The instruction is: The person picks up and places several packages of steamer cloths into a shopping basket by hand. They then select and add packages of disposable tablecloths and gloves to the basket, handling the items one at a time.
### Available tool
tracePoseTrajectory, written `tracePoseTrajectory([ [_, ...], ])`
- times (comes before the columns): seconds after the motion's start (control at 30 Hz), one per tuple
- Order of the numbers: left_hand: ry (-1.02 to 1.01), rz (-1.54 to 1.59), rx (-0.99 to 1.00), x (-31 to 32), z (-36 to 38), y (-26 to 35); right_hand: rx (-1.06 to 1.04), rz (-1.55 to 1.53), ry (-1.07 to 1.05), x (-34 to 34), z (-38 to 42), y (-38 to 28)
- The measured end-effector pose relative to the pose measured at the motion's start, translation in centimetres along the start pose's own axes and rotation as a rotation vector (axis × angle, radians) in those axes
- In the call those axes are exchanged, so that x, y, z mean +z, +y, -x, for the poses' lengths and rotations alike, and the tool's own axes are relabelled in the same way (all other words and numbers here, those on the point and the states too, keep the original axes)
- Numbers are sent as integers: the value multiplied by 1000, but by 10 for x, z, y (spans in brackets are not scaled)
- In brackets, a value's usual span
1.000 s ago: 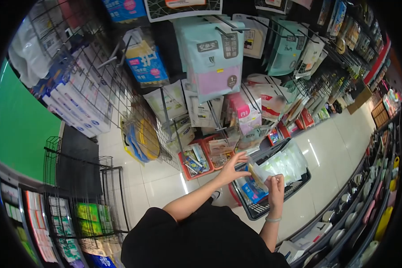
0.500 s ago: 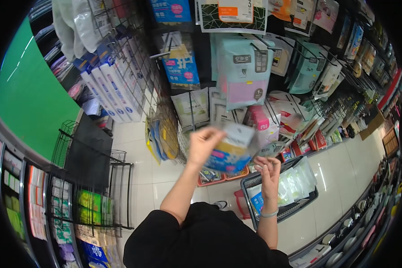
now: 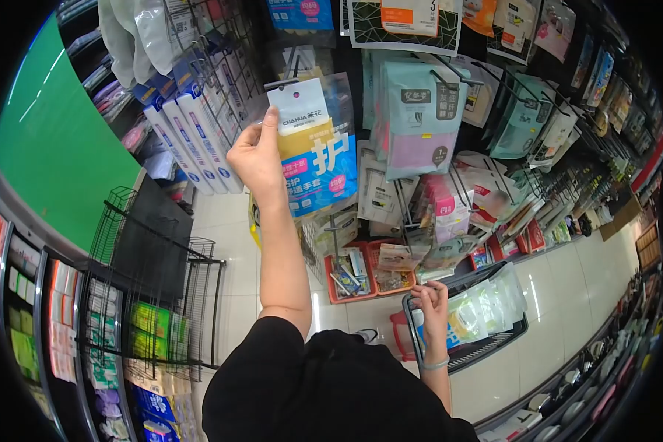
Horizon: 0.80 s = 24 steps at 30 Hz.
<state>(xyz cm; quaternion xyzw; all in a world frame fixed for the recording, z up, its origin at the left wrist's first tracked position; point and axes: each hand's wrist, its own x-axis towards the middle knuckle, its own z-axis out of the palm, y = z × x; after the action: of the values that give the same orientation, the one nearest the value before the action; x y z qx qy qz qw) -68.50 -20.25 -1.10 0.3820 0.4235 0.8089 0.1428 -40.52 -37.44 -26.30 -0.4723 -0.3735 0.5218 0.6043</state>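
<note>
My left hand point(image 3: 258, 158) pinches the upper left edge of a blue and yellow glove package point(image 3: 320, 166), held upright at a metal hook on the display rack. The package has a white header with a small hole. Whether the hook passes through that hole I cannot tell. Lower down, my right hand point(image 3: 429, 302) is over the left edge of a dark basket point(image 3: 479, 355), its fingers loosely curled and apart with nothing in them. Clear packets point(image 3: 493, 306) and a blue and yellow package lie in the basket.
Mint green packages point(image 3: 420, 110) hang right of the glove package. Red bins point(image 3: 352, 298) with small goods stand below the rack. A wire rack point(image 3: 147, 295) is at the left, shelves point(image 3: 589, 368) at the lower right.
My left hand has moved up and left with the glove package, from above the red bins to the hook. My right hand has dropped slightly. The view has shifted a little.
</note>
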Motion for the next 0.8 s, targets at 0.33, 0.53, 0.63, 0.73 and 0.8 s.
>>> tracePoseTrajectory([
  [0.33,26,-21,51,1,-10,2,37,16,61,-20,3,17],
  [0.53,64,-80,71,-1,-8,-3,96,40,117,-32,9,24],
  [0.63,70,-96,131,8,-18,-16,115,74,138,-44,15,35],
  [0.73,112,-337,175,18,-37,-39,138,98,167,-57,18,47],
  [0.8,109,-355,303,24,-57,-66,146,116,202,-62,21,54],
])
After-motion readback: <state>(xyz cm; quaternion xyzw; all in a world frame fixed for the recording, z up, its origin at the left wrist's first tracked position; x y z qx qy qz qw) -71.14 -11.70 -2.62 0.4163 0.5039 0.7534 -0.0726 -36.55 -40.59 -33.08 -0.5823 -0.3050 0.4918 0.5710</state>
